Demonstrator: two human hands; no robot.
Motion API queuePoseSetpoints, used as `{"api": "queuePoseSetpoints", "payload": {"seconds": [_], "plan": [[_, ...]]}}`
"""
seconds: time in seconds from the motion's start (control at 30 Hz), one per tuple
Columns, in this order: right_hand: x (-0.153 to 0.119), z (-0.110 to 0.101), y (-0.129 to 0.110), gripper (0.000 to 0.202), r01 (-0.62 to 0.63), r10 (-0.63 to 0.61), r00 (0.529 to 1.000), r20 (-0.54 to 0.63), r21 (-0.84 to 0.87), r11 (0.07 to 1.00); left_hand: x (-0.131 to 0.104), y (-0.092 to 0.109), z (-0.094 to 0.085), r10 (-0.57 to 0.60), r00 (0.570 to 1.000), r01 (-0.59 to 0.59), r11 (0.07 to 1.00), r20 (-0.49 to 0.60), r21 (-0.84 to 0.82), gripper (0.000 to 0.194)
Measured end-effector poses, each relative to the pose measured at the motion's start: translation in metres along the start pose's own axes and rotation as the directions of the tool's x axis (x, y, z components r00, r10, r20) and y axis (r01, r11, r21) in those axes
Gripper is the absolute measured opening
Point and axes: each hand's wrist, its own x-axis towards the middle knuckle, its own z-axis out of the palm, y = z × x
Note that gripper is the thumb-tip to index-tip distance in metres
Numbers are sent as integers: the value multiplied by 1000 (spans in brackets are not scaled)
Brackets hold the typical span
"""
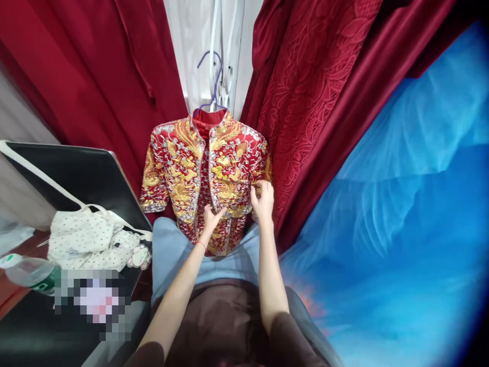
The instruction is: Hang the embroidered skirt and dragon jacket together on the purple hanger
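A red jacket [179, 173] with gold and silver embroidery hangs upright in front of me on a purple hanger [217, 84]. Its front is parted down the middle, and its lower end reaches my lap. My left hand [213, 220] is at the lower front opening, thumb pointing right and fingers bent at the edge of the cloth. On the right side of the jacket, my right hand [263, 200] has its fingers curled on the cuff of the short sleeve. The cloth partly hides the fingertips of both hands.
Dark red curtains or garments [313, 97] hang on both sides. Blue tulle fabric [405, 204] fills the right. At left, a black chair [76, 171] holds a dotted white cloth bag [82, 237] and a plastic bottle [28, 272]; a blurred patch lies nearby.
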Motion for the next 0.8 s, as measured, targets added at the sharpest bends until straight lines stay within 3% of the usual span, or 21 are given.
{"api": "queuePoseSetpoints", "payload": {"seconds": [0.07, 0.13, 0.2, 0.27, 0.33, 0.47, 0.6, 0.8], "plan": [[43, -3, -9, 30, 127, -125, 989, 81, -21, 992, 4, -18, 5, -122, 974, 130, 991, 191, -29, 46], [88, 0, -14, 43, 203, -191, 972, 135, -83, 976, 7, -26, 3, -167, 921, 186, 982, 352, -18, 34], [126, 7, -13, 56, 227, -201, 965, 169, -150, 962, 2, -33, -4, -180, 890, 209, 978, 418, -24, 31], [151, 16, -8, 66, 215, -176, 965, 195, -199, 956, -12, -42, -13, -169, 886, 217, 974, 431, -65, 37], [161, 24, -5, 73, 180, -130, 970, 208, -244, 953, -31, -53, -20, -159, 899, 245, 955, 407, -167, 46], [156, 28, -10, 80, 99, -33, 984, 176, -376, 921, -54, -63, -29, -236, 936, 329, 849, 260, -413, 53], [155, 17, -25, 75, 98, -8, 984, 180, -496, 863, -43, -50, -44, -284, 955, 287, 814, 83, -505, 45], [159, 7, -27, 72, 129, -46, 985, 164, -539, 832, -26, -44, -67, -412, 910, 299, 714, -34, -633, 40]]}}
